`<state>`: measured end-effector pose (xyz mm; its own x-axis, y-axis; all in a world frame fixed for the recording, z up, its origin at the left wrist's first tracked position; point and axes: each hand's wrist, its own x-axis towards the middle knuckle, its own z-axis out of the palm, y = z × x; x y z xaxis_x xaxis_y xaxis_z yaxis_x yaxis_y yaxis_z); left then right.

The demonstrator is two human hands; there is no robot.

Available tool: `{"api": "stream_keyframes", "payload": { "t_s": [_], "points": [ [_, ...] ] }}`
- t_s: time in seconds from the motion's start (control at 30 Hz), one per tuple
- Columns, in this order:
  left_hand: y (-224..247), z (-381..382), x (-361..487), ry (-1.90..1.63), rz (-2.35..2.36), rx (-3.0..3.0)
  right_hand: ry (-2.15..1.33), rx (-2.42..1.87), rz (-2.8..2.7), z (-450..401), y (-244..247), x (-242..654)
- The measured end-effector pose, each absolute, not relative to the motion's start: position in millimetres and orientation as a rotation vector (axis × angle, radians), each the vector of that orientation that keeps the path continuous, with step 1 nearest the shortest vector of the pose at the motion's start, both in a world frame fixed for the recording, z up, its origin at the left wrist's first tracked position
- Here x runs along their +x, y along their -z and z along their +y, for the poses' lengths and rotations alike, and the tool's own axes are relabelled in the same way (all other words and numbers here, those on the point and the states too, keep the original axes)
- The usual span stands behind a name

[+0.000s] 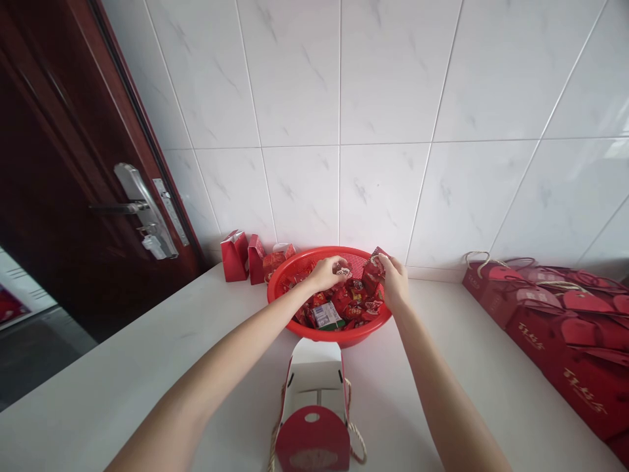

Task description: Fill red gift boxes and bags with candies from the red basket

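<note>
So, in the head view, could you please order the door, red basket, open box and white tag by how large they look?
1. Door
2. Red basket and open box: too alike to rank; the box is nearer the camera.
3. White tag

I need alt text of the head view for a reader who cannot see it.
A person's left hand and right hand handle shiny red packets over a round red plastic basket holding many more. In front, an open red cardboard box with white inside and rope handles sits on a white table; red cardboard boxes with gold lettering stand at the right.
</note>
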<state>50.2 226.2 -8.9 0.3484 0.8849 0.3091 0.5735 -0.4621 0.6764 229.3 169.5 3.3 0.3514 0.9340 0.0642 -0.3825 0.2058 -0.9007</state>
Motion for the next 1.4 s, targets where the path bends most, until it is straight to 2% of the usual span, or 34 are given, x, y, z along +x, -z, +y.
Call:
{"api": "stream_keyframes", "payload": {
  "t_s": [0.3, 0.5, 0.63, 1.0, 1.4],
  "points": [
    [-0.5, 210.2, 58.5, -0.809, 1.256, 2.438, -1.032, -0.911, -0.734, 167.2, -3.4, 228.5],
    [-5.3, 194.9, 76.8, -0.008, 0.988, 2.53, -1.032, -0.912, -0.731, 168.3, -2.6, 229.2],
    [-7.2, 193.1, 80.1, 0.199, 1.036, 2.539, -1.033, -0.936, -0.734, 169.4, -1.3, 230.0],
    [-5.4, 189.2, 80.2, 0.298, 1.126, 2.556, -1.025, -0.956, -0.743, 167.7, -3.1, 228.5],
    [-5.2, 196.0, 74.7, 0.003, 1.431, 2.537, -1.01, -0.937, -0.776, 166.3, -2.9, 228.7]
  ]
}}
